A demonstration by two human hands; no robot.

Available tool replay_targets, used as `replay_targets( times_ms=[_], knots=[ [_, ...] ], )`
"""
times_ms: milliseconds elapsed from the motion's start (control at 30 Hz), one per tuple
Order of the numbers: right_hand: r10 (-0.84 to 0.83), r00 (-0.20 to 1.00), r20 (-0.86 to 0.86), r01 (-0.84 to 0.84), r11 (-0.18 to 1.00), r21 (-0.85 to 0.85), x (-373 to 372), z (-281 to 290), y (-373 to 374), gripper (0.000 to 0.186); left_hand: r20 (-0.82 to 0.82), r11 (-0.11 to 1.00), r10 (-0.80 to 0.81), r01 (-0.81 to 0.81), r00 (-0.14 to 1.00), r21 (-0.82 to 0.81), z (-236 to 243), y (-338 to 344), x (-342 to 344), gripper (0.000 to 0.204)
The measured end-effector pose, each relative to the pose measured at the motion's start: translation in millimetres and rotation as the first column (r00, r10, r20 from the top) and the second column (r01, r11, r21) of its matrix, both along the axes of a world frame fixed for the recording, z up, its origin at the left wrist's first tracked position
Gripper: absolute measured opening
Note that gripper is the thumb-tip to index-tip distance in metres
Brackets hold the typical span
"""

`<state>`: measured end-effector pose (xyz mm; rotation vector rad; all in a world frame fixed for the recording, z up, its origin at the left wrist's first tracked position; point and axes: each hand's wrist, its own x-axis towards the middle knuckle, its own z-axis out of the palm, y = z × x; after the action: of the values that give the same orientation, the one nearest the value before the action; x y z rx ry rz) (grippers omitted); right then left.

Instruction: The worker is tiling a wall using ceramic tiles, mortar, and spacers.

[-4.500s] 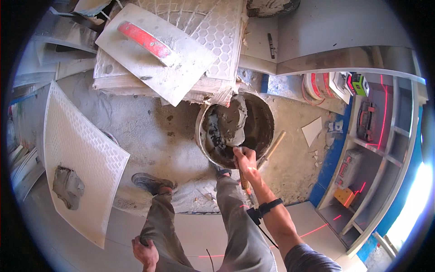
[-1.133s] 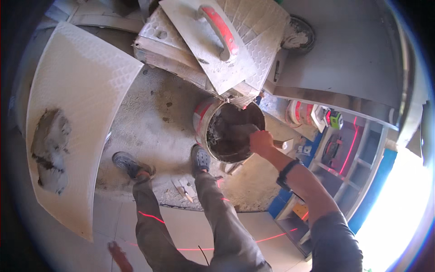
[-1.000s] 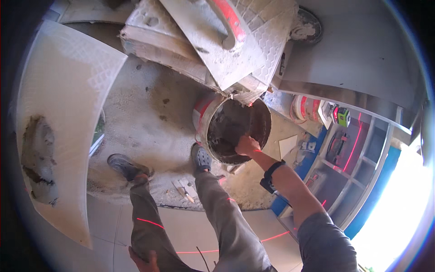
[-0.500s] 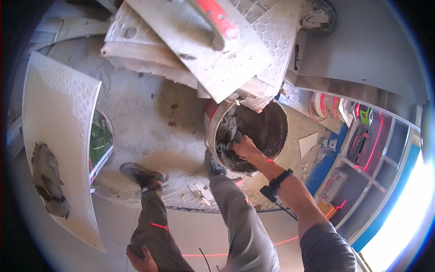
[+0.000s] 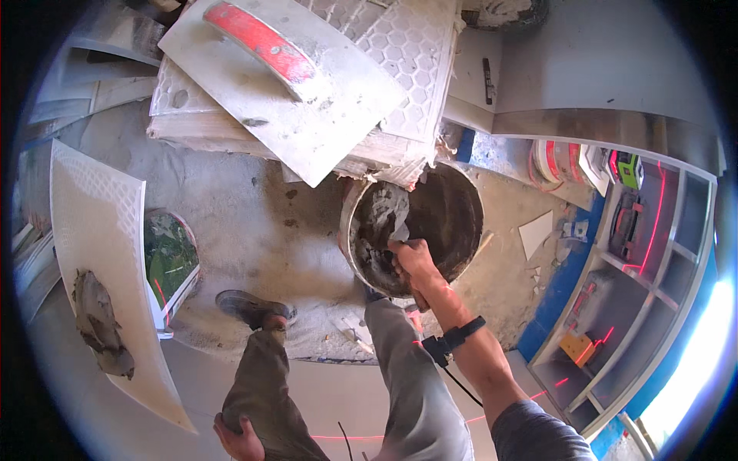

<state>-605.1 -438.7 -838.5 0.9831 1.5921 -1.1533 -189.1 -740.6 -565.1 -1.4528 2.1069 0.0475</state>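
Note:
My right hand [image 5: 415,263] is closed around the handle of a trowel [image 5: 400,230] inside a round bucket [image 5: 346,223]. A lump of wet grey mortar [image 5: 388,206] sits at the trowel's blade, near the bucket's left inner wall. More mortar coats the bucket's inside, and the blade is mostly hidden under the load. My left hand [image 5: 243,440] lies on my left knee, its thumb apart from the fingers and nothing in it.
A plastering float [image 5: 265,42] with a red handle lies on stacked patterned tiles [image 5: 400,58] beyond the bucket. At left stands a large white tile [image 5: 115,230] with a mortar dab. A shelf unit [image 5: 653,288] with tools is at right; a tile scrap [image 5: 536,234] lies on the floor.
My right hand has turned at the bucket, and the lump of mortar now shows more on the trowel. The whole view has shifted slightly. My left hand stays on the knee.

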Motion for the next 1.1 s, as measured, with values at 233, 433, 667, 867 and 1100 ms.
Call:
replay_targets(
  times_ms=[233,433,667,867,1100],
  knots=[
    [0.049,0.971,-0.234,-0.037,0.998,0.058,-1.3,-27.3,19.8,0.033,0.086,0.986,0.164,-0.164,0.983,-0.006,1.3,22.1,-76.6,0.069],
    [0.376,0.775,-0.508,-0.247,0.92,0.303,25.0,-11.0,47.7,0.04,0.062,0.999,0.037,-0.036,0.997,-0.023,-2.7,30.6,-46.3,0.064],
    [0.458,0.757,-0.466,-0.357,0.887,0.293,23.8,51.9,94.5,0.039,0.062,1.0,-0.029,0.028,0.998,0.011,-1.7,50.5,-39.5,0.07],
    [0.559,0.687,-0.464,-0.464,0.829,0.312,33.3,88.5,154.4,0.04,-0.031,0.991,0.036,-0.032,0.999,0.127,6.0,96.7,-35.5,0.068],
    [0.806,0.489,-0.332,-0.656,0.591,0.469,40.9,212.3,177.8,0.036,-0.148,0.923,0.291,-0.237,0.945,0.302,40.9,102.5,2.6,0.068]
  ],
)
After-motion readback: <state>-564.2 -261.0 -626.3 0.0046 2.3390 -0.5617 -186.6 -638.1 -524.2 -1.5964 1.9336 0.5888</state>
